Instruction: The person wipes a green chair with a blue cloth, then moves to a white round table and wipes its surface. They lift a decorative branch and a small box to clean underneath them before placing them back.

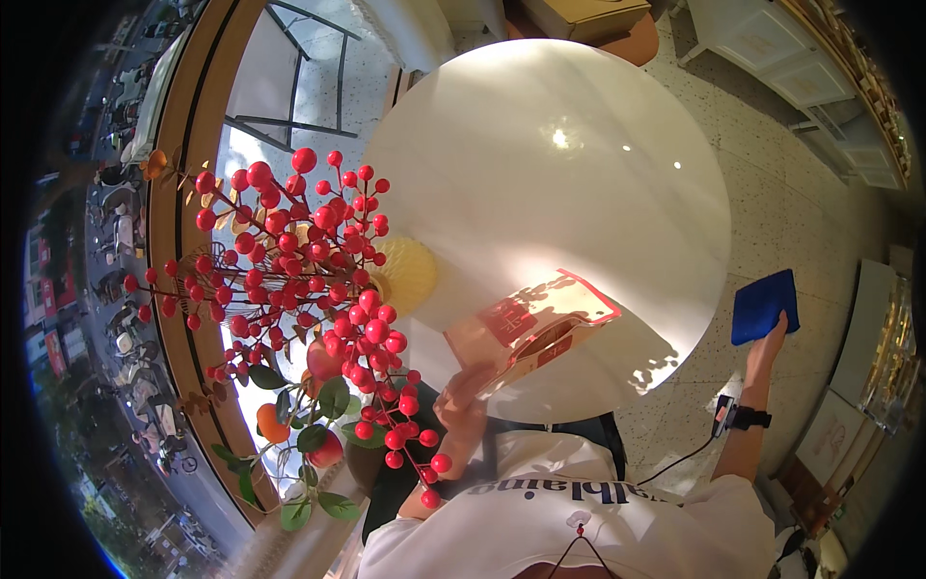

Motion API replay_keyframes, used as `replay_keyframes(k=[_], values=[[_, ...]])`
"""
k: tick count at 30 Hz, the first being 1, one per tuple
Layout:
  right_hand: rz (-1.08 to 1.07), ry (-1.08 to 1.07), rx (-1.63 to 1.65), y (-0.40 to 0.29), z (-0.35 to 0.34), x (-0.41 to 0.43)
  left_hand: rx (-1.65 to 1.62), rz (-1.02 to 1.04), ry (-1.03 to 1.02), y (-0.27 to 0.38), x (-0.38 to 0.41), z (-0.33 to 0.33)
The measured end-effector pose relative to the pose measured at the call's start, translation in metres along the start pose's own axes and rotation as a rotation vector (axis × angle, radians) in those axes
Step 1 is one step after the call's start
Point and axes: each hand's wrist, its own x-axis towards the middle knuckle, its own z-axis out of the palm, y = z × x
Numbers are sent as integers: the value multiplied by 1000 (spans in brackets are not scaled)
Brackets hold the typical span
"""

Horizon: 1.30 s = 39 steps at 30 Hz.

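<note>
My left hand (463, 399) grips the near end of a cream paper bag (535, 318) with red panels, red edging and printed writing. The bag lies tilted over the near part of a round white table (550, 210), with a dark opening along its near side. Whether it touches the tabletop I cannot tell. Out to the right, past the table's rim, my right hand (771, 337) holds a folded blue cloth (765, 307) above the floor. A black strap with a small cabled device (738, 417) is around my right wrist.
Left of the bag, branches of red artificial berries (289, 242) spread from a yellow ribbed vase (409, 275), partly covering my left forearm. A window frame (181, 217) runs along the left. At the back, a cardboard box (586, 18) rests on a chair; white cabinets (781, 51) stand far right.
</note>
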Motion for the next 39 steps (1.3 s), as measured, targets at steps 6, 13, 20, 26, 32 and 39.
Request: replay_keyframes(k=[6,13,20,26,32,39], values=[[-200,-123,-674,21,238,115,-35,-30,-124,-8,-5,-1],[-1004,-370,-1114,65,457,-2,-160,-87,-436,-12,-15,-32],[-1167,-609,-1001,90,561,-86,-194,-128,-350,-15,-21,-38],[-1311,-1456,-773,128,581,-222,-151,-111,-248,-18,-27,-35],[-1525,-1922,-718,154,528,-269,-114,-73,-188,-22,-29,-28],[-1280,-1889,-778,103,403,-181,23,-28,-318,-24,-20,-27]])
